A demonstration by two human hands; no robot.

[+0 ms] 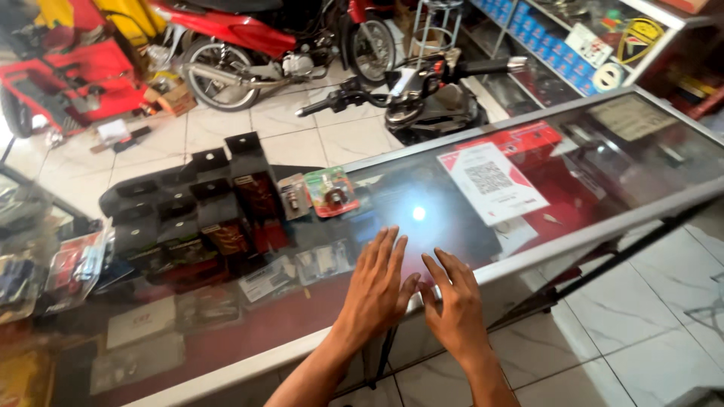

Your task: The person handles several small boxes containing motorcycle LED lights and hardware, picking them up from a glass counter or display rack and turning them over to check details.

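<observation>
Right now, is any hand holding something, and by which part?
Nothing is held. The left hand and the right hand lie flat, fingers spread, on the glass counter near its front edge.

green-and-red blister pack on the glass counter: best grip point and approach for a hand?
The green-and-red blister pack lies flat on the glass counter top, so a straight top pinch looks poor. Probably best: pinch its near edge, coming from the person's side, where both hands rest, left hand closer. Another small pack crowds its left side; the right is free.
</observation>
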